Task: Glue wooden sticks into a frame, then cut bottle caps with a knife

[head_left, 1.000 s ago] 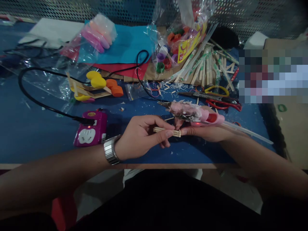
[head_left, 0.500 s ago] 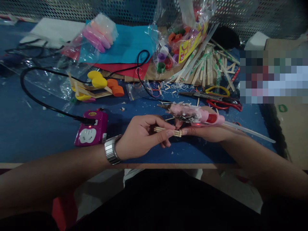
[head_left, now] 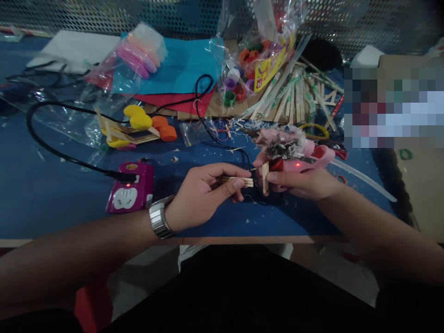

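Note:
My left hand, with a silver watch at its wrist, pinches a small bundle of wooden sticks that points right. Just across a narrow gap, my right hand holds a short, upright stick piece between thumb and fingers. The same hand also carries a pink glue gun, its front wrapped in ragged, dirty material and a red light glowing on its side. A clear glue stick sticks out of the gun's back. The two wooden pieces are apart.
A purple power socket with a black cable stands at left. Behind are a stick model with yellow and orange parts, a bag of coloured pots, loose sticks and yellow-handled scissors. Cardboard lies right.
My right hand has moved slightly right, away from the left bundle, and the short stick piece now shows upright in it. The glue gun has shifted right and tilted.

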The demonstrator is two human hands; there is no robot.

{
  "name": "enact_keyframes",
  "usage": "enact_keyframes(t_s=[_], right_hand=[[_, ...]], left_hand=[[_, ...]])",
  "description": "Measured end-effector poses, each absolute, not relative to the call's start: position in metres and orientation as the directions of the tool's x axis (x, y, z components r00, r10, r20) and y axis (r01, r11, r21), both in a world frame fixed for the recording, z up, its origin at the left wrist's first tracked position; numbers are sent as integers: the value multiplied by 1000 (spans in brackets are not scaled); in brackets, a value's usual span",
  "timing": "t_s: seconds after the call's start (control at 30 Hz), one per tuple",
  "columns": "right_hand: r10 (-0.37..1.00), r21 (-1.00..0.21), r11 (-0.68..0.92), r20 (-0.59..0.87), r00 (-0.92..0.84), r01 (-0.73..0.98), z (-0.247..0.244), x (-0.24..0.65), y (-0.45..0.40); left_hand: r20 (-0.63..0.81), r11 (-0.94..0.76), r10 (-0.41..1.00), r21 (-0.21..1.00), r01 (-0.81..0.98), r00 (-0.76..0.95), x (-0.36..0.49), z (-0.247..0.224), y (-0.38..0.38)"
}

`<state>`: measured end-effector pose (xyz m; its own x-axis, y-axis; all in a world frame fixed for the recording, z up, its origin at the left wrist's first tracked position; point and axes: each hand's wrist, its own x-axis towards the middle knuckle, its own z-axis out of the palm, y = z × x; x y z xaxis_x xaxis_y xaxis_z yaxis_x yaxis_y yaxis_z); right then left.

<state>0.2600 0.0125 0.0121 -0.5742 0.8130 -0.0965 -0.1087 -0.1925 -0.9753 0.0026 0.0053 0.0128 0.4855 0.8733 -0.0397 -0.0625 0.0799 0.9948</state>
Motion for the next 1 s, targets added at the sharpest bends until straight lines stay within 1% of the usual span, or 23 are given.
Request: enact_keyframes(t_s=[0.07,0.17,0.27,0.37,0.53,0.67,0.73,0.87,1.0], right_hand=[[822,-962,-221,-96,-561,-160,11,259,13],[856,-943,-271,-144,-496,-194,14,256,13],[895,-932,-287,-179,-408,-222,19,251,15],[912,-926,-295,-199,-360,-235,19,247,17],[921,-941,-298,-240,-309,-159,12,247,17],[938,-962,-275,-267,-221,-6,6,251,14],[936,-964,-263,-264,-232,34,4,253,13],[922,-966,-252,-257,-288,57,3,254,13],[919,-964,-251,-264,-292,84,6,253,14]], left_hand=[[-30,59,876,997,-45,481,2,13,5],[-7,29,877,999,-40,481,3,12,6],[13,12,871,999,-48,492,3,12,6],[15,11,859,999,-47,511,3,12,7],[6,13,852,999,-32,524,2,13,6],[17,-6,854,1000,-23,520,2,15,5],[24,-11,860,1000,-29,510,2,15,5],[54,-22,872,997,-70,487,2,16,6],[79,-18,873,991,-130,481,2,14,5]])
